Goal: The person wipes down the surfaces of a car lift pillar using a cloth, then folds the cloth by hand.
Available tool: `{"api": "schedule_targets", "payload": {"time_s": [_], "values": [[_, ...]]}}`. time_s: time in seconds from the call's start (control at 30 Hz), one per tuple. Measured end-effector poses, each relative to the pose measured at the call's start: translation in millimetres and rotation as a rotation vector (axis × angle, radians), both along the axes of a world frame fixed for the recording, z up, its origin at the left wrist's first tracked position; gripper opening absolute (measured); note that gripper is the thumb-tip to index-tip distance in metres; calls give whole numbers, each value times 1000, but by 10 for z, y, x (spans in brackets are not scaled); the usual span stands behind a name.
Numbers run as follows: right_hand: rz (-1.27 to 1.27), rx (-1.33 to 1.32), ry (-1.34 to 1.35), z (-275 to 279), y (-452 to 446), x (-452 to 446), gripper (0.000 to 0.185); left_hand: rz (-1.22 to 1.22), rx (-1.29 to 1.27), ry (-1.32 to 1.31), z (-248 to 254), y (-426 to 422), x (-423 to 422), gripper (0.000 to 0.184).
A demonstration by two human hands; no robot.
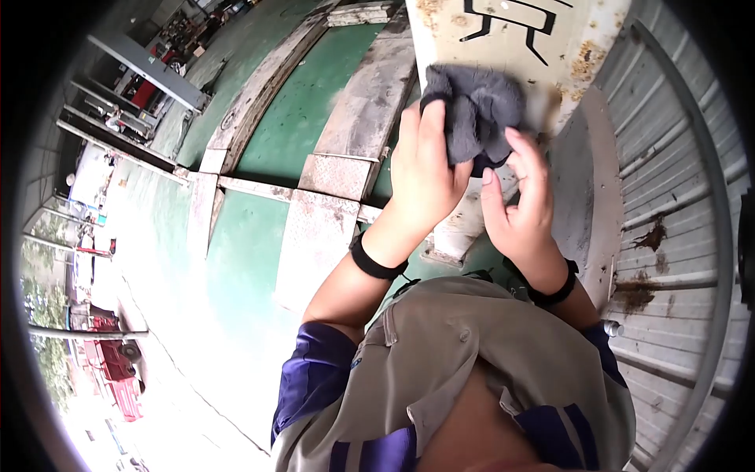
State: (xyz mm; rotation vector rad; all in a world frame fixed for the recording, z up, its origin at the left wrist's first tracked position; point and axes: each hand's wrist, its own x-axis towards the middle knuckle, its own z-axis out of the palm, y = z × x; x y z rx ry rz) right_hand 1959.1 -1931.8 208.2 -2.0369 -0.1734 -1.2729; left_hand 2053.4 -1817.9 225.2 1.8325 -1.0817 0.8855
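A crumpled dark grey fluffy cloth (480, 106) is held up in front of a cream-painted, rust-spotted metal post (543, 39) with black markings. My left hand (429, 161) is closed on the cloth's left and lower side, a dark edge of it lying over the fingers. Close by on the right, my right hand (523, 208) has its thumb and index finger apart and bent. Its fingertips are at the cloth's lower right edge; whether they touch it I cannot tell. A black band circles each wrist.
A worn metal lift ramp (346, 118) lies on the green floor (252, 259) to the left. Ribbed metal wall panels (668, 173) with a grey pipe (720, 236) stand close on the right. A red vehicle (110, 362) is at the far left.
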Motion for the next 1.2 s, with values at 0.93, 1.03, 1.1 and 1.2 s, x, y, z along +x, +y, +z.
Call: {"api": "schedule_targets", "payload": {"time_s": [0.93,1.03,1.1,1.2], "values": [[38,-322,537,-1364,-109,144,43,-25,332,915,-2102,156,-180,75],[55,-289,461,-1095,-13,142,49,-75,165,757,-1755,220,-180,74],[45,-260,309,-834,-4,166,52,-59,72,530,-1401,188,-121,74],[-61,-345,2,-234,-31,251,47,-110,10,407,-611,114,-62,73]]}}
